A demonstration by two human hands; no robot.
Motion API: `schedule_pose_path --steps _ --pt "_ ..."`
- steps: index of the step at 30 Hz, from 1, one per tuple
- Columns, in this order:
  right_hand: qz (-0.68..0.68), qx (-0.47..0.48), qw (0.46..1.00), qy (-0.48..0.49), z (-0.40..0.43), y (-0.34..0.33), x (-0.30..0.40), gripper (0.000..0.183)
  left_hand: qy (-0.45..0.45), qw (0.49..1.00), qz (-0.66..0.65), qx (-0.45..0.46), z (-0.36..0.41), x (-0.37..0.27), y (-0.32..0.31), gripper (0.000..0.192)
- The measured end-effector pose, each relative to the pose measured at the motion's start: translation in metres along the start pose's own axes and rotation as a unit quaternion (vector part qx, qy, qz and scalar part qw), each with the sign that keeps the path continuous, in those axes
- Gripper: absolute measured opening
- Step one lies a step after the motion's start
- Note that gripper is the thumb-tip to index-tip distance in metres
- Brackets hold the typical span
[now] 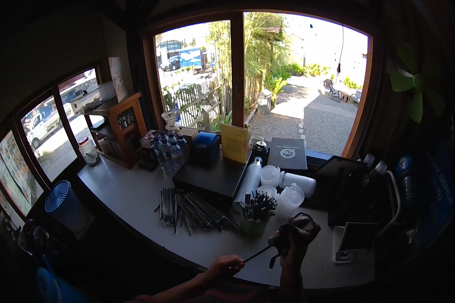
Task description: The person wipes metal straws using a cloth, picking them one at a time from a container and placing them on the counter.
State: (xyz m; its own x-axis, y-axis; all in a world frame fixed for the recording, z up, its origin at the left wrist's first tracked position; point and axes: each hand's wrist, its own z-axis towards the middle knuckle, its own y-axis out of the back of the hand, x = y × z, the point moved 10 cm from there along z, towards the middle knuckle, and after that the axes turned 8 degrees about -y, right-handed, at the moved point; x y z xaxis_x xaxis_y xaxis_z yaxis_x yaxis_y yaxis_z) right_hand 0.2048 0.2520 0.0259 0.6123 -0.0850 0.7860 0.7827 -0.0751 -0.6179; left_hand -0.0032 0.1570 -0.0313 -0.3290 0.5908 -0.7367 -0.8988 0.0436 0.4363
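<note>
My left hand [227, 266] pinches one end of a thin black straw [257, 253] low over the counter's front edge. The straw's other end runs into a dark, bunched cloth [305, 226] gripped by my right hand [292, 248]. Folds of the cloth hide that end and some of my right fingers. Just beyond my hands stands a greenish cup [253, 226], packed with upright dark straws [258, 206]. To its left, many loose straws [203, 212] lie spread on the counter, some in a neat row and others fanned out.
Stacked plastic cups [247, 181] and lidded tubs [291, 196] sit behind the straw cup. A black box [208, 178] and water bottles [170, 147] stand farther back on the pale counter [129, 197]. A small digital scale [343, 257] is at right.
</note>
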Motion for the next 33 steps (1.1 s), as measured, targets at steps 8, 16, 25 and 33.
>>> schedule_pose_path --steps 8,16,25,33 --pt "0.112 -0.022 0.993 -0.007 0.037 0.057 -0.002 0.047 0.075 0.997 -0.033 -0.016 -0.010 0.038 0.018 0.019" --pt "-0.021 0.256 0.949 -0.181 -0.024 -0.035 -0.096 0.039 0.148 0.988 -0.032 -0.024 0.005 0.051 0.000 0.017" --pt "-0.123 0.143 0.973 -0.131 0.003 -0.055 -0.054 0.025 0.118 0.990 -0.055 0.059 -0.003 0.073 -0.013 0.023" --pt "-0.155 0.283 0.874 -0.364 -0.042 -0.058 -0.146 0.029 0.009 0.993 -0.015 -0.113 0.068 0.001 0.079 0.023"
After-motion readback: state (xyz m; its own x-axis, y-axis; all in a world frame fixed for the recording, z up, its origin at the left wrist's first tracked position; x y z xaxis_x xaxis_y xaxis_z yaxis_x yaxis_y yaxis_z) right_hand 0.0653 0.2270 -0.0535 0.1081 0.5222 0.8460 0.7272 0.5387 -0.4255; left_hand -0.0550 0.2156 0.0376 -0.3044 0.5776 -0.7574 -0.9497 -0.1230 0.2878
